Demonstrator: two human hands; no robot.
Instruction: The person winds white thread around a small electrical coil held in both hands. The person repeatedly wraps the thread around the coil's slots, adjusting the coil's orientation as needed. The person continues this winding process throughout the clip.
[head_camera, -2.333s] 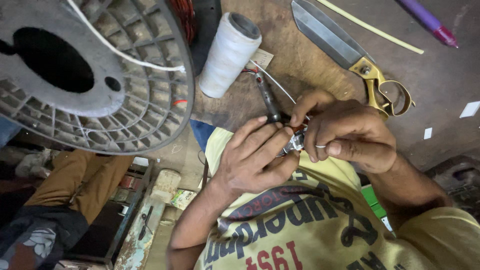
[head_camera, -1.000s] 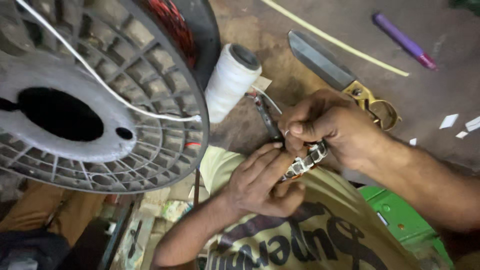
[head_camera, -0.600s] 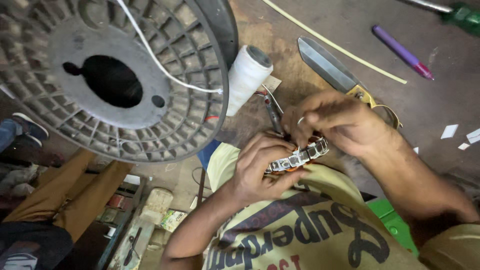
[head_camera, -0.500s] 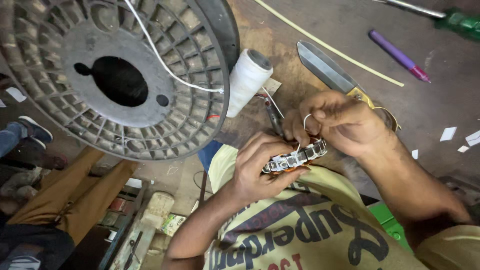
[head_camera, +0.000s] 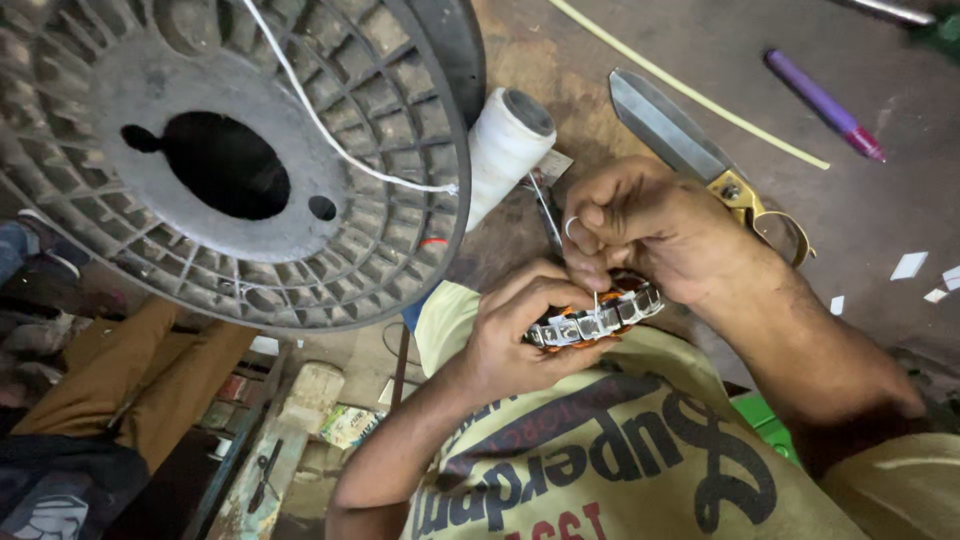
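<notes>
My left hand (head_camera: 525, 335) grips a small round stator (head_camera: 597, 320) with metal teeth and orange copper winding, held just above my yellow printed shirt (head_camera: 610, 470). My right hand (head_camera: 655, 225), a ring on one finger, comes in from the right and curls over the stator's upper edge. Its fingertips pinch at the winding, where a thin pale wire end sticks up. Most of the stator is hidden by the two hands.
A big grey plastic reel (head_camera: 230, 160) with a white cord fills the upper left. Beside it lie a white thread spool (head_camera: 505, 140), large scissors with brass handles (head_camera: 700, 165), a purple pen (head_camera: 822, 105), a pale yellow strip (head_camera: 690, 85) and white paper scraps (head_camera: 910, 265).
The view has swung and drawn closer. The stator has turned so its toothed rim faces up, and my right hand has closed down over its top edge.
</notes>
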